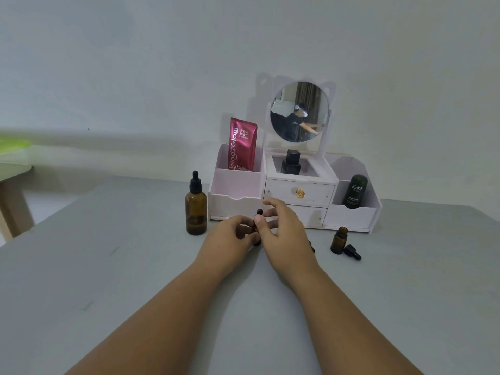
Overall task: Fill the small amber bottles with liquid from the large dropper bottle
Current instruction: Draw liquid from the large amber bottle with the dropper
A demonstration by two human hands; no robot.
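Left of centre: large dropper bottle upright on the table, cap on, dark liquid low inside. No hand on it.

Centre: left hand, fingers curled round the held small bottle, which is mostly hidden. Cannot tell whether its base touches the table. Its black cap sticks up between the hands. Right hand: thumb and a finger behind pinch that cap, index finger lifted clear, the others loosely spread. Judged step: turning the cap; direction cannot be told.

Right of centre: open small bottle upright, its loose dropper cap lying against its base. White organiser behind everything, near the hands.

Risks:
- The held bottle is narrow and light. A weak left grip would let it spin with the cap or tip.
- The right forearm is near the open bottle. A sideways sweep could knock it over.
- The loose cap lies on its side and may roll.
- Reaching left for the large bottle crosses the held one.
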